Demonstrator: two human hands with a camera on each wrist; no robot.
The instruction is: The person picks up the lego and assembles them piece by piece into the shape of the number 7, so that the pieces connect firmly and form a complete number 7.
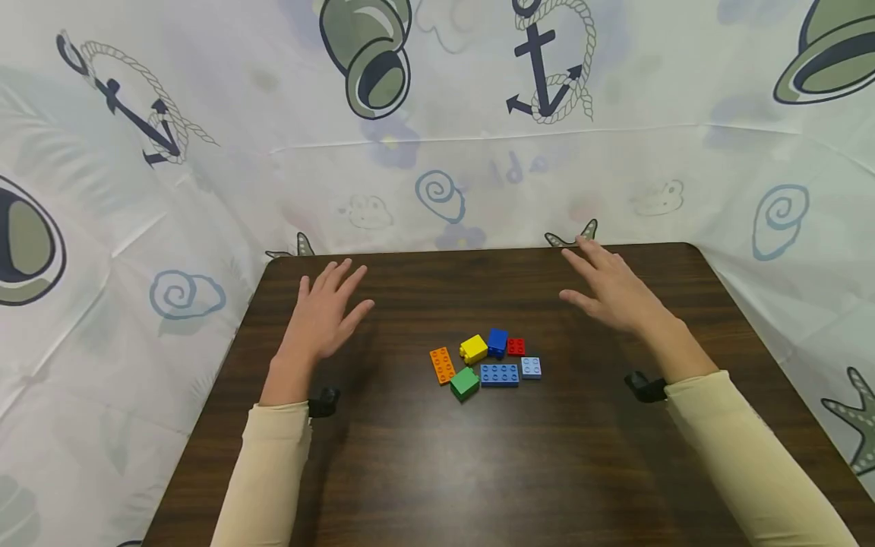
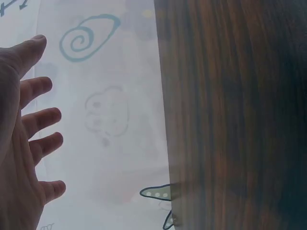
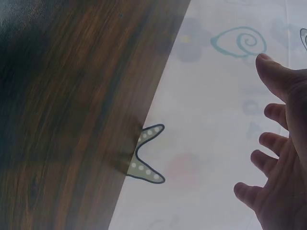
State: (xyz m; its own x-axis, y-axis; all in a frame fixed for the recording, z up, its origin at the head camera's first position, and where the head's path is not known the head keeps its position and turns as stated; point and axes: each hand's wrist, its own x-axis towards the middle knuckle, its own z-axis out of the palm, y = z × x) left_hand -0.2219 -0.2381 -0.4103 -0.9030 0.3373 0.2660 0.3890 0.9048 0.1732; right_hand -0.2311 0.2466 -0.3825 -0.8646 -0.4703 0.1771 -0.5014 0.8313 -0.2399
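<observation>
Several toy building bricks lie in a loose cluster mid-table: an orange brick (image 1: 442, 365), a yellow brick (image 1: 474, 349), a dark blue brick (image 1: 497, 343), a red brick (image 1: 516, 347), a green brick (image 1: 465, 384), a long blue brick (image 1: 500, 375) and a light blue brick (image 1: 531, 368). Left of them, my left hand (image 1: 322, 315) hovers with fingers spread, holding nothing. On the other side, my right hand (image 1: 611, 289) is likewise spread and apart from the bricks. The wrist views show both the left palm (image 2: 19, 158) and the right palm (image 3: 288, 177) without any object.
The bricks rest on a dark wood-grain table (image 1: 410, 471). A white curtain (image 1: 472, 190) printed with anchors and shells hangs behind its far edge and along the sides. Each wrist wears a black strap, the left one (image 1: 324, 403) and the right one (image 1: 645, 387).
</observation>
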